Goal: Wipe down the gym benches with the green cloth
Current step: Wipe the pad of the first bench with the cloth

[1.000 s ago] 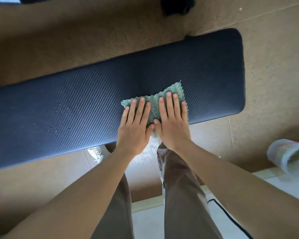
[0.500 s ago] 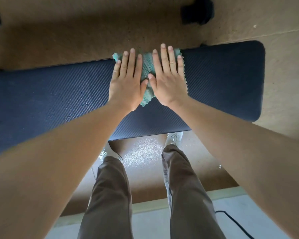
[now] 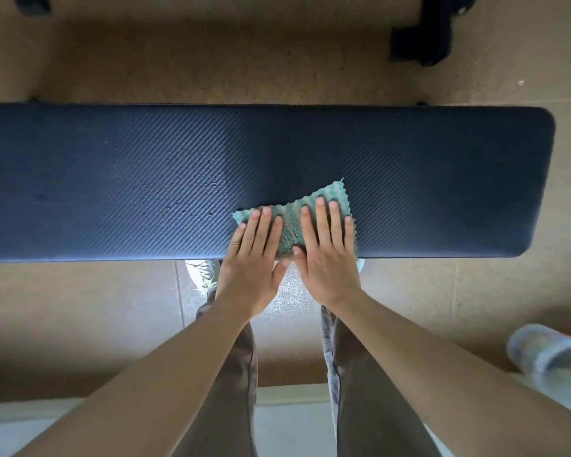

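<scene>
A long dark blue padded gym bench (image 3: 112,179) with a ribbed surface runs across the view from left to right. The green cloth (image 3: 290,222) lies flat on the bench by its near edge, right of the middle. My left hand (image 3: 251,265) presses down on the cloth's left part with its fingers spread. My right hand (image 3: 327,258) lies flat on the cloth's right part, its thumb touching my left thumb. Both palms hang over the bench's near edge. Small specks dot the bench left of the cloth.
Brown speckled floor surrounds the bench. A black piece of equipment (image 3: 422,37) stands behind the bench at the upper right. A pale rolled object (image 3: 548,354) lies at the lower right. My legs and a white shoe (image 3: 201,272) are under the bench's near edge.
Both hands have drawn the cloth from the bench's far edge back to its near edge. Before that they pushed it from the near edge to the far edge.
</scene>
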